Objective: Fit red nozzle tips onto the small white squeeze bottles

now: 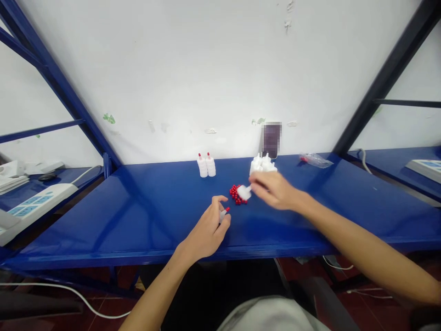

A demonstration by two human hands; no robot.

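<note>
My left hand (206,230), near the table's front edge, is closed around a white squeeze bottle (223,215) whose nozzle carries a red cap; most of this bottle is hidden by the fingers. My right hand (275,189) pinches a second white bottle (244,192) by its nozzle end, its body tilted toward the left. That bottle is over a cluster of small red caps (236,195) and covers part of them. Just behind my right hand stands a group of white uncapped bottles (261,163). Farther left, two white bottles with red caps (206,166) stand upright side by side.
All this is on a blue table (155,202) against a white wall. A phone-like dark device (271,138) leans on the wall. A clear plastic bag (317,160) with something red lies back right. Power strips (36,204) and blue frame posts (65,92) are at the sides.
</note>
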